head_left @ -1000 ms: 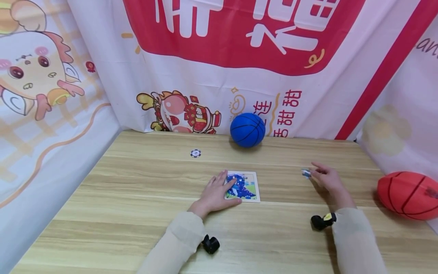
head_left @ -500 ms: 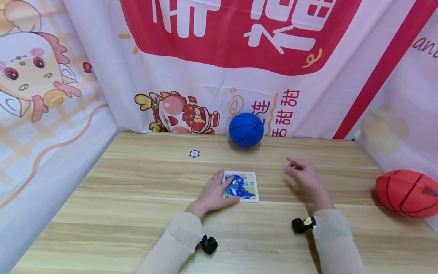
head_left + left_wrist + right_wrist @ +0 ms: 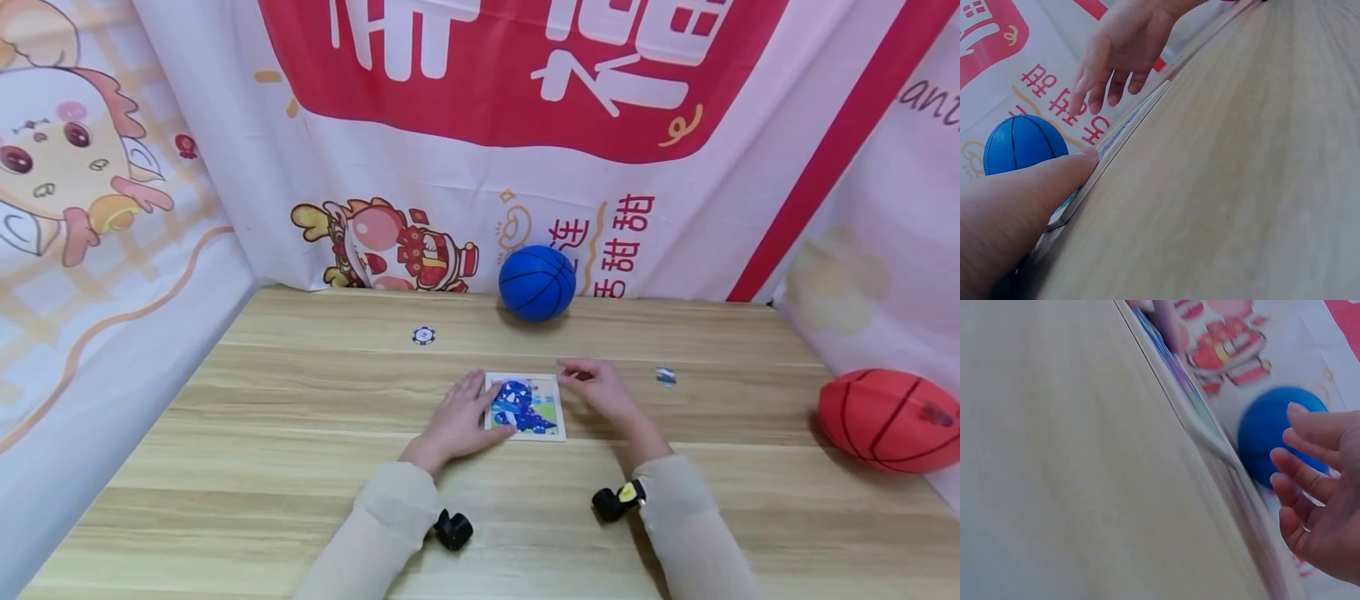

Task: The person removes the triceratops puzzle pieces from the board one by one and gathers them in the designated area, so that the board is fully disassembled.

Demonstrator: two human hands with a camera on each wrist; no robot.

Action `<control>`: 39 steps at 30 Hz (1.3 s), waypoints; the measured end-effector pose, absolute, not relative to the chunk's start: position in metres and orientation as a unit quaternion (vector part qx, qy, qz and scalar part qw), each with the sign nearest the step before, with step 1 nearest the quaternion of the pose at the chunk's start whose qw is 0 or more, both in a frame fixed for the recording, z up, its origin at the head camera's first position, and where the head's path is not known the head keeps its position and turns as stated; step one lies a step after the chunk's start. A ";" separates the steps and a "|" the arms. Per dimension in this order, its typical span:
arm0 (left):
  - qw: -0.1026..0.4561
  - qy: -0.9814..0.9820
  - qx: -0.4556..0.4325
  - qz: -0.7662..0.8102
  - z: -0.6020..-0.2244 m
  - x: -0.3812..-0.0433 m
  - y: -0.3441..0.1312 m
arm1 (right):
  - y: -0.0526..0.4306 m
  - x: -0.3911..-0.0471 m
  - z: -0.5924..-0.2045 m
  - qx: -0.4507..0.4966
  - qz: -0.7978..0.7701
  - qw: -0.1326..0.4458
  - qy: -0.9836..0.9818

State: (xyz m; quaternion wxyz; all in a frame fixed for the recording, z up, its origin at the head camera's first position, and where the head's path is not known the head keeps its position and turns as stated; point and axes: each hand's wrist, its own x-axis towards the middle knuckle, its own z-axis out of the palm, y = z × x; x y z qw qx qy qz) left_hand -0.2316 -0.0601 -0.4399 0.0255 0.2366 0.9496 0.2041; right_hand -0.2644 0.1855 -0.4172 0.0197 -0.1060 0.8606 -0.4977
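A small square picture puzzle of a blue dinosaur (image 3: 536,412) in a white frame lies flat on the table. My left hand (image 3: 459,421) rests on its left side, fingers extended along the edge. In the left wrist view the thumb (image 3: 1063,175) touches the near edge of the frame. My right hand (image 3: 606,392) is just off the puzzle's upper right corner. Its fingers are loosely bent and hold nothing, as the right wrist view shows. A small blue-and-white piece (image 3: 665,377), perhaps a puzzle piece, lies on the table to the right of that hand.
A blue mini basketball (image 3: 537,283) sits at the table's back edge. At the far right is a red ball (image 3: 891,421) with black lines. A round black-and-white chip (image 3: 423,335) lies behind the puzzle. Printed cloth (image 3: 420,158) hangs around the table.
My right hand has moved left, from the small piece to the puzzle's upper right corner. The piece it touched a second ago now lies apart from it. My left hand has stayed on the puzzle.
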 end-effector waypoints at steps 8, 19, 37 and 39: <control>0.016 0.952 0.238 0.193 -0.442 -0.232 -0.060 | 0.163 -0.259 -0.431 -0.129 -0.489 0.030 0.862; 0.013 0.950 0.242 0.196 -0.441 -0.231 -0.060 | 0.153 -0.257 -0.438 -0.146 -0.410 -0.003 0.900; 0.025 0.953 0.238 0.188 -0.438 -0.231 -0.058 | 0.140 -0.258 -0.439 -0.099 -0.380 -0.025 0.919; 0.024 0.953 0.236 0.186 -0.440 -0.232 -0.058 | 0.138 -0.259 -0.440 -0.096 -0.378 -0.033 0.920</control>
